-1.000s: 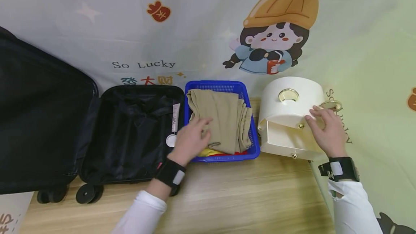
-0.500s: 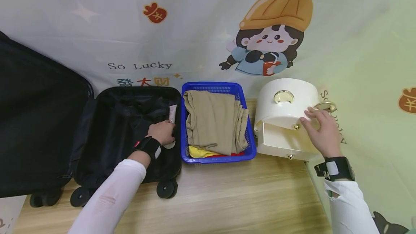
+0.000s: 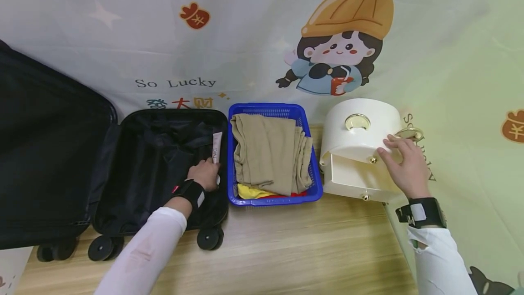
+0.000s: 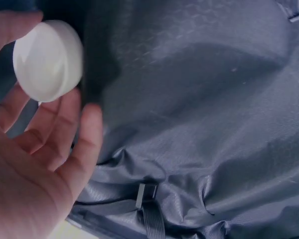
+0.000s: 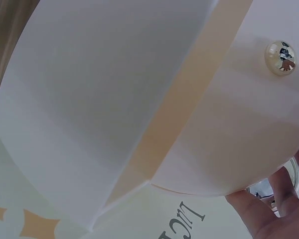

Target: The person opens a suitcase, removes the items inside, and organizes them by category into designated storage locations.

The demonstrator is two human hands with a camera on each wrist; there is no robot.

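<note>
Inside the right half of the open black suitcase [image 3: 139,195], my left hand [image 3: 202,174] holds a small round white jar [image 4: 49,59]. The left wrist view has the thumb at its upper rim and fingers below it. In the head view the hand hides most of the jar. A pale tube [image 3: 217,147] lies just beyond the fingers along the suitcase wall. My right hand [image 3: 410,167] rests against the right side of a rounded white storage box [image 3: 337,133], near its gold side handle [image 3: 411,134]. The box's front drawer [image 3: 345,188] is pulled out.
A blue basket [image 3: 278,202] stands between suitcase and box, with folded khaki cloth [image 3: 262,149] over yellow cloth [image 3: 251,191] and some red. The raised suitcase lid [image 3: 45,149] is at left. The wooden table [image 3: 286,245] runs along the front.
My left hand has gone from above the basket leftward into the suitcase and taken hold of the jar, then shifted slightly towards me. The right hand has stayed at the box.
</note>
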